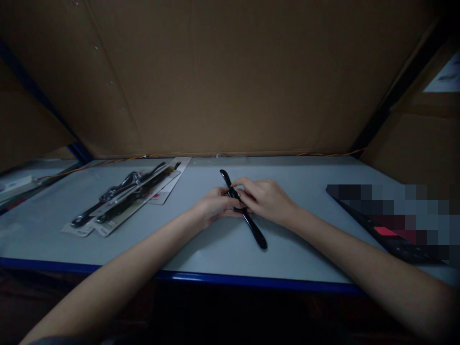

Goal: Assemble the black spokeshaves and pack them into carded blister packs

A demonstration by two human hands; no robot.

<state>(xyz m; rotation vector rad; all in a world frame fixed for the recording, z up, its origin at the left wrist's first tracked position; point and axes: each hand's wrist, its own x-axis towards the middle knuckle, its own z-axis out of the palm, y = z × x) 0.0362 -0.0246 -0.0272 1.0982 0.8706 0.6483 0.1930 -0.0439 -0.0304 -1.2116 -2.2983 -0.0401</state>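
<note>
Head view: left hand [214, 207] and right hand [266, 201] closed on a slender glossy black strap [254, 230].

Past my left hand [214, 207], the carded black packs [125, 196] stand in the way at the frame's left; past my right hand [268, 201], a pixelated black object [381, 220] blocks. Ahead, I can reach over the grey bench [287, 167] to the cardboard wall [215, 81].

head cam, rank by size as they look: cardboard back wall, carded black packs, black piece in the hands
1. Cardboard back wall
2. Carded black packs
3. Black piece

It lies nearer the camera than the packs, so true sizes are unsure.
</note>
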